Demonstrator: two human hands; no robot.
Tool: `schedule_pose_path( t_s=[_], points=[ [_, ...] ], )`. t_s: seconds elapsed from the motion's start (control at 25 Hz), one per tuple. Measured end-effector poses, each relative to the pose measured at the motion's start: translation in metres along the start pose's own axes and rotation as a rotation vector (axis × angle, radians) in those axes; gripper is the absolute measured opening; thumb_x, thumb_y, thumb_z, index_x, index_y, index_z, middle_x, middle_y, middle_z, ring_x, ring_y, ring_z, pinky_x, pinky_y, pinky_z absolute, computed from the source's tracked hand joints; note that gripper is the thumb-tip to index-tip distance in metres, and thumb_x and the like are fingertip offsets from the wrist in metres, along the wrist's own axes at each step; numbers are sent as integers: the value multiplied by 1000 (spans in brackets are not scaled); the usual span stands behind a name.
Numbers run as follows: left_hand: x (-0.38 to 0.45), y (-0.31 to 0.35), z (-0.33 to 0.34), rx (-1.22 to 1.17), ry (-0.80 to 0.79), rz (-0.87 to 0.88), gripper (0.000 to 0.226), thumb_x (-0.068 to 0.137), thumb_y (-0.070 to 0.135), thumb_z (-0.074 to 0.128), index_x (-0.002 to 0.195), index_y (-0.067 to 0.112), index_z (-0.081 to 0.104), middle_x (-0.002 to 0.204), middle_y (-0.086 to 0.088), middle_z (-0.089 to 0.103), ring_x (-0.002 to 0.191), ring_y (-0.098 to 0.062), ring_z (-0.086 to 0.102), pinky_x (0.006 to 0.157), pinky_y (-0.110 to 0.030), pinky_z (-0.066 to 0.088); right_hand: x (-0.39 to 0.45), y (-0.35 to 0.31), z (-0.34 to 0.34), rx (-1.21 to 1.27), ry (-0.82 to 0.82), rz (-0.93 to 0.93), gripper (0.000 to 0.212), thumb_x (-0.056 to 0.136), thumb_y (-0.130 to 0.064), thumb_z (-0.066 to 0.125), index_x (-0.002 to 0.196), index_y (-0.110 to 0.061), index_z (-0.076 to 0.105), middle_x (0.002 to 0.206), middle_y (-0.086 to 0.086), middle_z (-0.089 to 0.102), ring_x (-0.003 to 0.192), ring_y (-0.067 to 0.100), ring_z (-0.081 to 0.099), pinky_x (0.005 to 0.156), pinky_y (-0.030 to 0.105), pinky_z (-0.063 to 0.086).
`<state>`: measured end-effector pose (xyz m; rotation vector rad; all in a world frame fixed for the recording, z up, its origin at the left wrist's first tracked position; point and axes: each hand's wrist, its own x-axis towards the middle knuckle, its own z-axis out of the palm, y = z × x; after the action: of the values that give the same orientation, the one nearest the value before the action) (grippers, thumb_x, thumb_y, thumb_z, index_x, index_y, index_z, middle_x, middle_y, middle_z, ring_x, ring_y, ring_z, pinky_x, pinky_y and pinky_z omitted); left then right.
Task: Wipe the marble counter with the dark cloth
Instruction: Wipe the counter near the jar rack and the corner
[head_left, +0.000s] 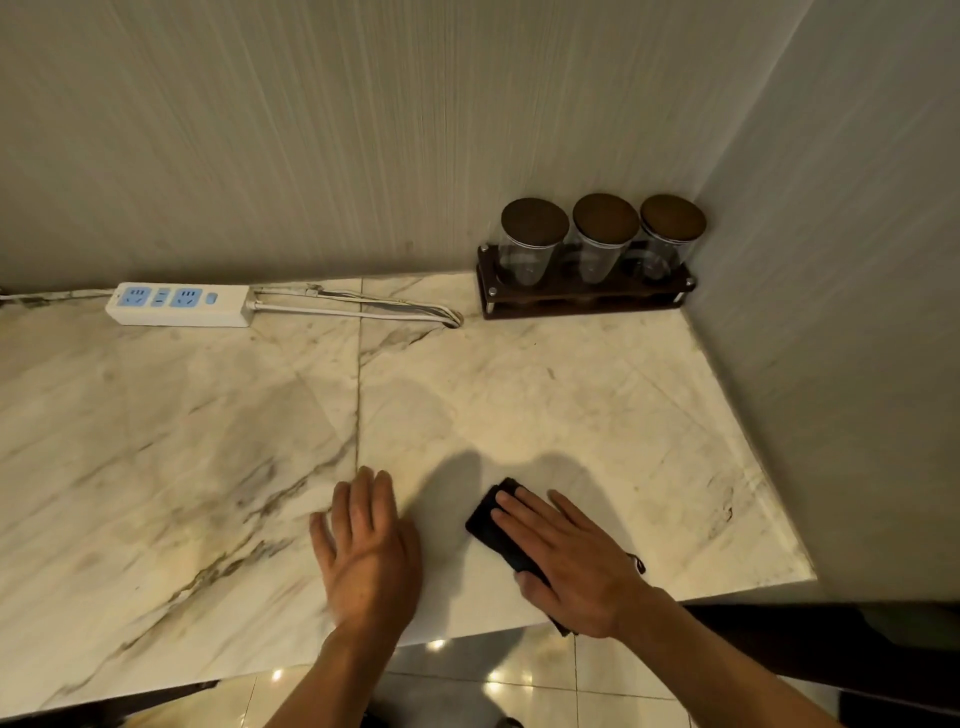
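- My right hand (574, 564) presses flat, grip spread, on the folded dark cloth (496, 522) near the front edge of the veined cream marble bench (519, 395).
- My left hand (371, 551) rests open beside it, holding nothing.

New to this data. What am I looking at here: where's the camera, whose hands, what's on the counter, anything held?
There is one picture and no robot. The camera sits on a person's head and looks forward and down, so the two bare hands are the wearer's own. The right hand lies flat on a dark cloth, pressing it onto the marble counter near the front edge. It presses the cloth down and does not grip it. The left hand rests open, palm down, on the bare marble beside it and holds nothing. At the back against the wall lie a white power strip with its cable and, in the corner, a dark wooden rack with three lidded glass jars.
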<state>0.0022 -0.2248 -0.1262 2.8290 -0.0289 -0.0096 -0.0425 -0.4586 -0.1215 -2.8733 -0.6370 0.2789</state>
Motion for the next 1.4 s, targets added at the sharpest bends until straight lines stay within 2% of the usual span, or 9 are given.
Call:
schedule_pose_path(
  t_s=[0.08, 0.24, 0.44, 0.64, 0.92, 1.04, 1.2, 1.4],
  points=[
    [3, 8, 5, -10, -15, -6, 58, 91, 38, 24, 141, 13, 39, 151, -11, 36, 142, -31, 20, 116, -54, 7, 4, 7, -3, -13, -22, -34, 63, 97, -40, 37, 153, -21, 14, 161, -2, 7, 147, 11, 0, 116, 41, 9],
    [3, 10, 14, 73, -53, -28, 62, 91, 45, 19, 146, 18, 31, 155, -6, 29, 145, -27, 13, 116, -50, 1, 19, 23, -9, -34, -35, -82, 64, 96, -40, 37, 153, -22, 13, 161, -4, 7, 147, 10, -2, 117, 40, 5],
    [3, 12, 11, 103, -63, -34, 61, 93, 47, 21, 145, 17, 32, 154, -8, 32, 144, -29, 18, 116, -51, 4, 51, 53, -20, -35, -20, -107, 65, 95, -39, 37, 153, -20, 13, 161, -4, 7, 147, 10, -3, 117, 40, 6],
    [7, 13, 10, 120, -78, -35, 59, 90, 44, 33, 141, 14, 41, 148, -10, 41, 139, -32, 28, 113, -54, 13, 87, 75, -32, -37, -4, -93, 67, 93, -38, 37, 153, -21, 14, 160, -5, 6, 147, 9, -3, 117, 39, 6],
    [9, 13, 8, 119, -101, -66, 65, 93, 51, 13, 140, 17, 42, 146, -7, 45, 138, -30, 29, 112, -53, 16, 122, 96, -43, -51, 14, -62, 65, 93, -43, 32, 152, -23, 12, 160, -8, 2, 146, 8, -1, 117, 37, 4],
    [11, 14, 6, 114, -104, -68, 66, 93, 51, 12, 138, 16, 45, 144, -8, 47, 135, -31, 31, 110, -55, 20, 139, 102, -48, -72, 8, 23, 66, 94, -47, 27, 153, -26, 6, 161, -8, 2, 146, 8, -2, 119, 38, 5],
    [11, 13, 6, 102, -93, -59, 64, 93, 50, 15, 139, 16, 45, 144, -7, 47, 135, -32, 33, 109, -56, 23, 155, 101, -51, -31, 68, 179, 64, 97, -43, 32, 153, -23, 7, 162, -5, 5, 147, 11, 1, 118, 38, 4],
    [10, 14, 6, 107, -94, -57, 62, 93, 48, 18, 140, 16, 44, 145, -7, 45, 136, -32, 32, 108, -57, 24, 173, 95, -49, 57, 146, 465, 64, 96, -42, 30, 153, -21, 9, 162, -1, 7, 147, 16, 5, 118, 45, 8]
  ],
)
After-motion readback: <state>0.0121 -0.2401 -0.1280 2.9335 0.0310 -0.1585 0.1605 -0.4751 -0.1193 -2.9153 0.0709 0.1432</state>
